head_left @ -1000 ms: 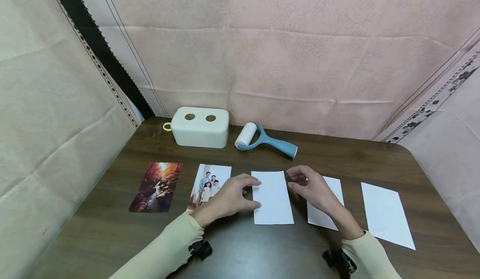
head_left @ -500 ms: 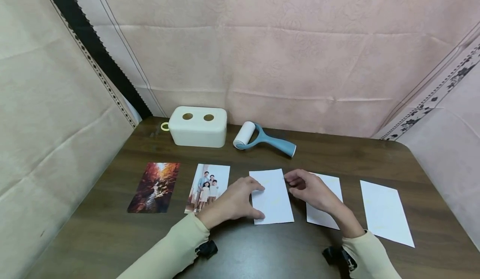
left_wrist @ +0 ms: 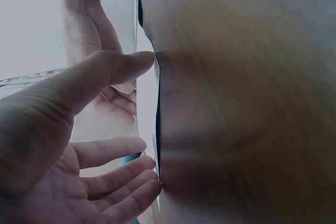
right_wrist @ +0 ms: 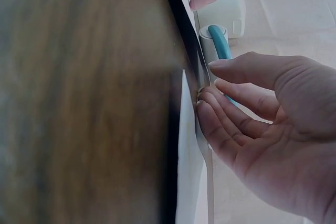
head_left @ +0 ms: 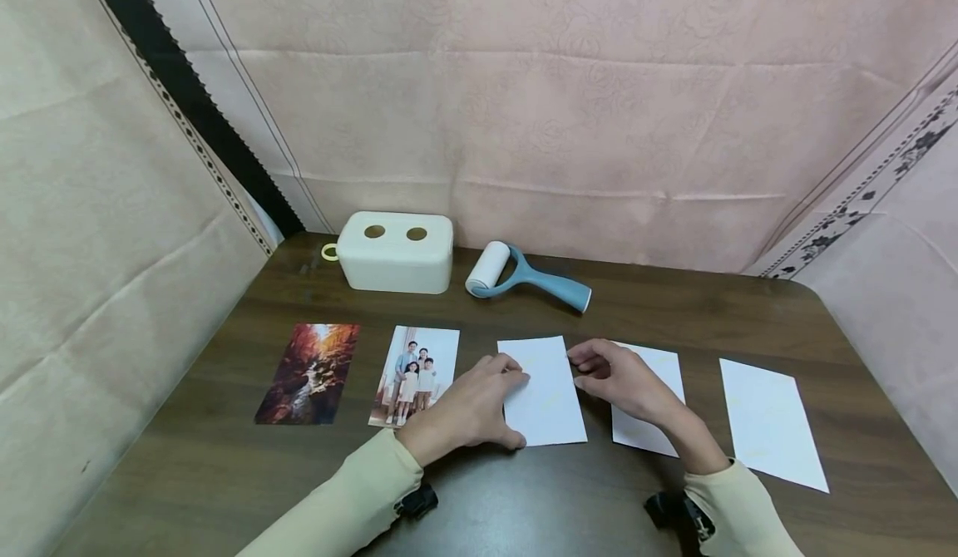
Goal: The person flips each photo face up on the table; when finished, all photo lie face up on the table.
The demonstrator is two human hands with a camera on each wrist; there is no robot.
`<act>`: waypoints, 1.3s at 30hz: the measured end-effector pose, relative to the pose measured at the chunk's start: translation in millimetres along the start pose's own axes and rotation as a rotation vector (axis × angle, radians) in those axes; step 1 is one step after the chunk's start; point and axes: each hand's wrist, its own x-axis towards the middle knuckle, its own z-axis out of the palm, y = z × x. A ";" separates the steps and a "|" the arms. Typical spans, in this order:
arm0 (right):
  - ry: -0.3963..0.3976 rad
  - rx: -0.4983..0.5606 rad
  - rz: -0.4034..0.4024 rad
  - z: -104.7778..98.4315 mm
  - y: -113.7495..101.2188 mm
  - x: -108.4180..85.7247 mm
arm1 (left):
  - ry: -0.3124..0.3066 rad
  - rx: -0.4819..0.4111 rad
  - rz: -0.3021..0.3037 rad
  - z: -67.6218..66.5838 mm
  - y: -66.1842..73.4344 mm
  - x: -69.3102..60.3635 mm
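A blank white card [head_left: 550, 399], perhaps a photo lying face down, is on the table between the two hands. My left hand [head_left: 475, 403] rests at its left edge, thumb at the near corner and fingers farther up. In the left wrist view the thumb [left_wrist: 134, 66] and fingertips stand apart along that edge. My right hand [head_left: 624, 382] is by the upper right edge, fingers loosely bent; the right wrist view shows a gap between thumb [right_wrist: 236, 72] and fingers. Left of it lies a family photo [head_left: 407, 382], partly behind the left hand. Another white card [head_left: 636, 432] is partly covered by the right hand.
An autumn stream photo [head_left: 310, 374] lies at the far left of the brown table [head_left: 509, 507], and a white card [head_left: 774, 424] at the far right. Behind stand a white box [head_left: 397, 262] with two holes and a lint roller [head_left: 554, 285] with a blue handle.
My left hand has moved slightly right, its thumb now lower at the card's near corner. The middle card has turned slightly. The right hand has shifted a little left towards the card's edge.
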 end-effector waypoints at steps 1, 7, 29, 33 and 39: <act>0.000 -0.001 -0.004 0.1 -0.2 0.2 | -0.001 0.001 0.002 0.1 -0.3 0.1; -0.010 0.000 -0.018 -0.1 -0.6 1.0 | -0.007 0.013 0.023 -0.2 -2.1 0.9; -0.051 -0.007 0.001 -2.1 3.2 0.0 | 0.009 -0.006 0.080 -2.7 -8.2 -1.4; -0.083 0.027 -0.041 -2.8 4.1 -0.4 | 0.001 -0.011 0.087 -1.8 -9.4 -4.3; -0.099 0.041 -0.097 -5.1 5.1 -0.3 | -0.006 -0.079 0.107 -4.3 -12.5 -3.9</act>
